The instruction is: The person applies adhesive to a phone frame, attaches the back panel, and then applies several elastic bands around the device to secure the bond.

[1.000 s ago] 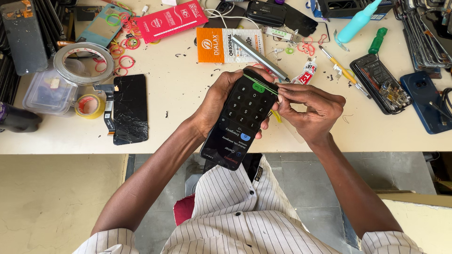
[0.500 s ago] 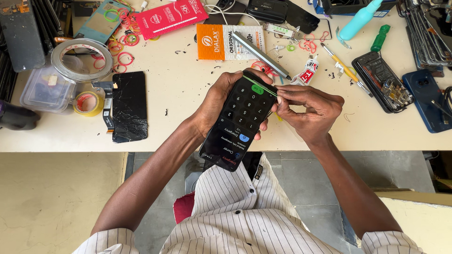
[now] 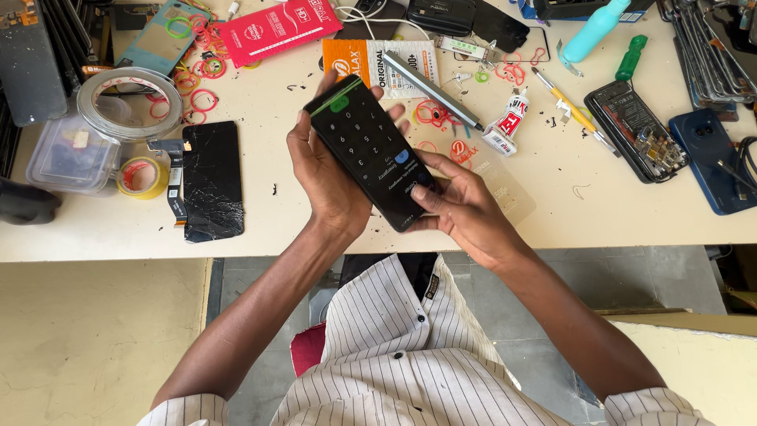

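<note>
Head view: black phone (image 3: pixel 371 154) held over cream table (image 3: pixel 378 229) edge.
Cradled from beneath in left hand (image 3: pixel 323 177), fingers curled round far edge; pinched at near corner by right hand (image 3: pixel 465 209), thumb pressed on screen; cracked screen panel (image 3: pixel 211 180) left, glue tube (image 3: pixel 506 124) right.

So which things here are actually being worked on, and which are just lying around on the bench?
In hand:
- phone, screen lit, with a green band round its top end
- left hand cradling it
- right hand at its lower end

Lying about:
- cracked screen
- tape roll
- glue tube
- opened phone
- red rubber bands
</note>
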